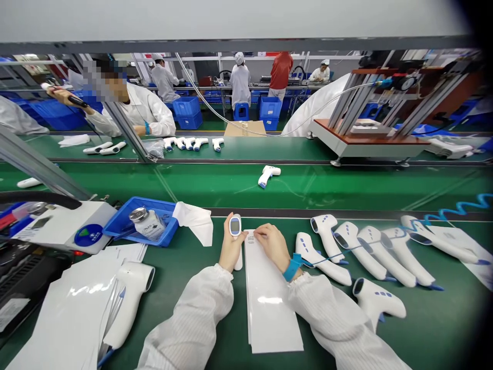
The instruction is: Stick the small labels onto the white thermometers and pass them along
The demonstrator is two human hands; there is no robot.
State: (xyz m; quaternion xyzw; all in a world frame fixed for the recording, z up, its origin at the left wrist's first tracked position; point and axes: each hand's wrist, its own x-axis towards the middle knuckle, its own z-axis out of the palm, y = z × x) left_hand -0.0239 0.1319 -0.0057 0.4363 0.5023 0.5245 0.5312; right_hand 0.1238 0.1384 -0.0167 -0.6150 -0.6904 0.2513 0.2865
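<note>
nearest first: white strip (269, 308) lies flat, lengthwise between both sleeves, so its printed end sits right under fingertips; left hand (230, 250) clenched round thermometer (235, 226), stood upright just left of strip, screen facing up, prob so it reads easy; right hand (274, 245) curled, tips on strip's print, can't tell if pinching anything; print way too small to read; spare thermometers (365, 252) fanned right of right fingers, handy; blue tray (119, 226) with bottle (146, 222) well left; lone thermometer (268, 176) beyond fingers on belt (346, 187)
</note>
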